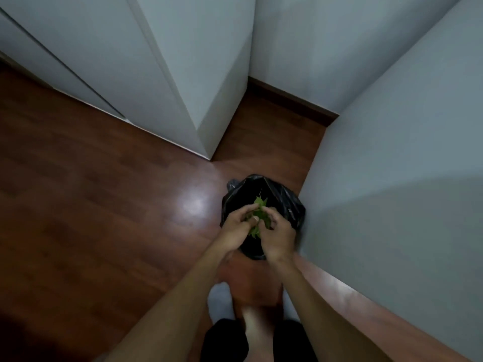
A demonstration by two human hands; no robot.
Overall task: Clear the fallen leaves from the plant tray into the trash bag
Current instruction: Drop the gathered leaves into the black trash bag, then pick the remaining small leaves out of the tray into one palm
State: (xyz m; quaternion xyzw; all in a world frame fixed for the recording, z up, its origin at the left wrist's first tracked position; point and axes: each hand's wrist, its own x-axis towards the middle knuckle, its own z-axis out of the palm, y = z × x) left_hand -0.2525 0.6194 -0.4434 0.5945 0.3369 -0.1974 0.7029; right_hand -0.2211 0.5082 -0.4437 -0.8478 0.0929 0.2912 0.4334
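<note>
A black trash bag (290,202) stands open on the wooden floor beside the wall. My left hand (236,228) and my right hand (278,237) are cupped together right over its mouth. Between them they hold a bunch of green leaves (260,212), with leaf tips poking out above the fingers and a bit showing below. The lower front of the bag is hidden behind my hands. No plant tray is in view.
A white wall (392,205) runs close along the right. A white cabinet corner (206,121) juts out ahead on the left. Dark wooden floor (104,205) spreads to the left. My feet (251,317) stand just below the bag.
</note>
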